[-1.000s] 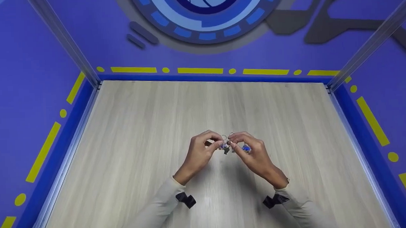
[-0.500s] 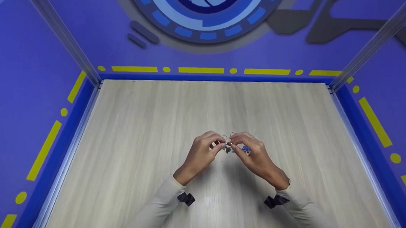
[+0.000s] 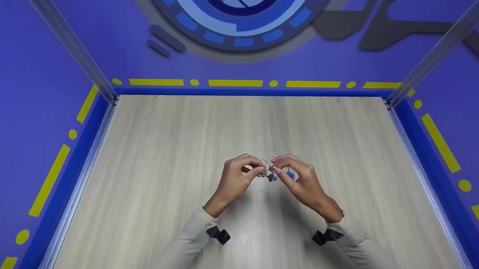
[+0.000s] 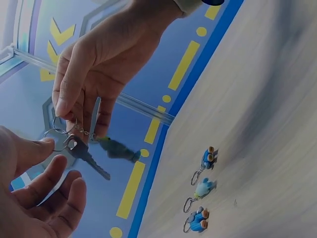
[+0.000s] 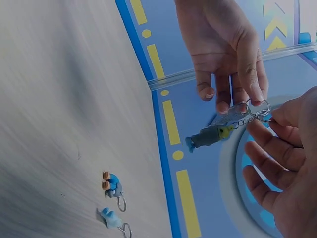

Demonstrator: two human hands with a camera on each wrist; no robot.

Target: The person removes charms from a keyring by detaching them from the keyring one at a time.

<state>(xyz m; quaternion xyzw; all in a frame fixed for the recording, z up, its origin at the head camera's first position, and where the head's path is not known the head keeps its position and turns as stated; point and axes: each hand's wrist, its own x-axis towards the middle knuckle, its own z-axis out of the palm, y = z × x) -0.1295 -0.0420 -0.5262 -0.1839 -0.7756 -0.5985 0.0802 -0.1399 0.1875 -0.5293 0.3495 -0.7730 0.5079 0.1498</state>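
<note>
My left hand [image 3: 239, 176] and right hand [image 3: 300, 178] meet over the middle of the table. In the left wrist view, the left hand [image 4: 34, 193] pinches one metal key ring [image 4: 58, 148] between thumb and index finger. Linked to it is another ring [image 4: 58, 121], pinched by the right hand [image 4: 106, 64]. A key [image 4: 87, 157] hangs from the rings, with a second thin metal blade beside the right fingers. On a short chain [image 5: 243, 121] hangs a dark grey-green figurine [image 5: 207, 137] with a yellow head and blue foot end, clear of the table.
Below the hands several figurine keychains lie on the wooden table [image 3: 176, 152]: a blue one [image 4: 208, 157], a pale blue one [image 4: 203, 187] and another blue one [image 4: 198, 220]. Blue walls [image 3: 245, 70] and metal posts enclose the table at the back and sides.
The hands come a little closer, then draw slightly apart. The hanging figurine shifts a little to the right, and the pale blue figurine shows beside it. Both hands keep their pinch.
</note>
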